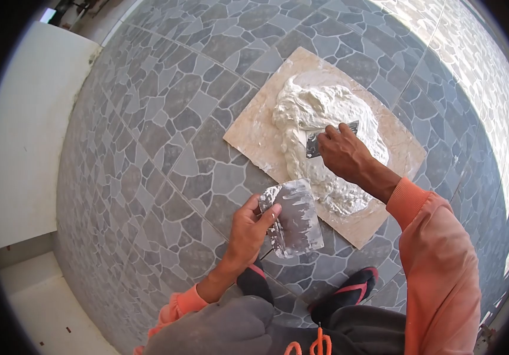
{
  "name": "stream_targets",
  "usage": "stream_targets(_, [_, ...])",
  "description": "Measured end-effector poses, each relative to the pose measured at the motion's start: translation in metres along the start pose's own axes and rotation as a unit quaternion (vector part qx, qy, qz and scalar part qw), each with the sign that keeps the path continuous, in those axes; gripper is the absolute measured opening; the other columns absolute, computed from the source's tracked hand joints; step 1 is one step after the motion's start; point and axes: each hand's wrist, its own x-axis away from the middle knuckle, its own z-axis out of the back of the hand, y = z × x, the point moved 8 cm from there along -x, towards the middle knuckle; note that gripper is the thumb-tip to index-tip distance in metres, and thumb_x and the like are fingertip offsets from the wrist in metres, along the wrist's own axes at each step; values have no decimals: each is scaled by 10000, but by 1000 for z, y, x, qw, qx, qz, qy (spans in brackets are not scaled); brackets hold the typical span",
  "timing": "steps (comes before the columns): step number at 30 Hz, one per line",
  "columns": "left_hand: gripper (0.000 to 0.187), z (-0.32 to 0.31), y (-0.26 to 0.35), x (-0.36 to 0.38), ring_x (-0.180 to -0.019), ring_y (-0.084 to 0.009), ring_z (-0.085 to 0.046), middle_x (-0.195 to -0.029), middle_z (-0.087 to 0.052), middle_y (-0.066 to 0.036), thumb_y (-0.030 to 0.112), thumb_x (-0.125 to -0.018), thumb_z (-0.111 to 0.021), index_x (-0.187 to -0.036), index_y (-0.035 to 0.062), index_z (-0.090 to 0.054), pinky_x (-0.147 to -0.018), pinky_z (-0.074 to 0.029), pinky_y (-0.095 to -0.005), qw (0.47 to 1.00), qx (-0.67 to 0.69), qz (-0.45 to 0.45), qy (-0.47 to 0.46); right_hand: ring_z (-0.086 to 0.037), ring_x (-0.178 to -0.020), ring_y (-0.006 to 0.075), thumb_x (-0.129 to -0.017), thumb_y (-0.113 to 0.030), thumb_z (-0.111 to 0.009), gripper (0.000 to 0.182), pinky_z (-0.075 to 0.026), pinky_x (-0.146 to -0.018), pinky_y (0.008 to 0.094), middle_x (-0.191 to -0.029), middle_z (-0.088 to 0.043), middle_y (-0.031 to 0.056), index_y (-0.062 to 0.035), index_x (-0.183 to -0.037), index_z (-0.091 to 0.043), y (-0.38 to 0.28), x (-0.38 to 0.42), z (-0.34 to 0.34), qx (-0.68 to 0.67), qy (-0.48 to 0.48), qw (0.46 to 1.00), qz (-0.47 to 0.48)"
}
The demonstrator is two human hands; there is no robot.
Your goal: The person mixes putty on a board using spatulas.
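A mound of white paste [331, 109] is spread on a square beige tile [257, 133] lying on the floor. My right hand [343, 151] grips a dark scraper [312, 145] whose blade rests in or just over the middle of the paste. Lower and to the left, my left hand [251, 228] holds a wide grey plate [294, 219] by its left side, thumb on top. White smears cover parts of that plate, which overlaps the near-left edge of the tile in view.
Grey stone-patterned floor [165, 112] surrounds the tile. A pale wall [35, 130] stands at the left. My feet in dark socks and sandals [352, 290] are near the bottom. Sunlight falls on the floor at the upper right.
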Motion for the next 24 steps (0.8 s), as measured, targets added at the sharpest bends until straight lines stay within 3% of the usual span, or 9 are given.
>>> stream_targets(5, [191,2,-2,1,-864,-51,-607,-989,-656,-17,72,-972,-621,-1149,6,-594,-741,-507,-219,1000,26,0,9,-538,-985,186,-865,-139,-626,138,-411,-824,325,-949,-619,37,-85,-814,-743,16,-5,54,15,59,997,-37])
stream_targets(9, [185,0,2,1,-877,-60,-611,-1003,-653,-23,75,-976,-616,-1147,10,-593,-769,-517,-229,1000,-8,9,1,-541,-994,190,-869,-129,-620,152,-416,-845,341,-975,-623,48,-75,-805,-746,-6,-2,19,-9,25,1000,14])
stream_targets(13, [184,3,-4,3,-881,-63,-615,-1013,-653,-27,69,-976,-613,-1148,7,-591,-781,-519,-233,1000,0,14,12,-545,-1005,191,-876,-128,-610,152,-420,-855,346,-1000,-619,52,-55,-844,-739,9,7,34,-15,-42,999,-13])
stream_targets(17, [184,1,-1,0,-902,-64,-614,-1024,-654,-30,65,-977,-613,-1148,3,-589,-790,-516,-232,1000,19,13,5,-539,-1014,178,-873,-111,-608,134,-424,-851,332,-978,-613,42,-64,-836,-728,10,9,54,-10,103,994,-23])
stream_targets(20, [189,5,-4,0,-912,-67,-614,-1030,-654,-32,66,-979,-611,-1155,2,-586,-802,-517,-235,1000,2,-3,0,-538,-1002,185,-866,-119,-619,122,-415,-849,323,-959,-617,40,-72,-843,-730,-2,20,4,-16,-29,999,11])
stream_targets(23, [196,8,-5,1,-909,-67,-614,-1029,-655,-32,66,-978,-612,-1162,2,-587,-802,-517,-238,1000,16,-4,7,-540,-977,189,-868,-135,-624,132,-415,-838,318,-941,-614,37,-78,-820,-734,10,16,42,6,-59,998,-23])
stream_targets(24, [199,7,-5,1,-909,-68,-614,-1030,-655,-31,65,-978,-612,-1165,1,-586,-803,-517,-239,1000,16,-1,5,-541,-972,189,-868,-137,-625,136,-416,-836,318,-939,-612,37,-79,-815,-735,10,12,53,11,-7,1000,-24])
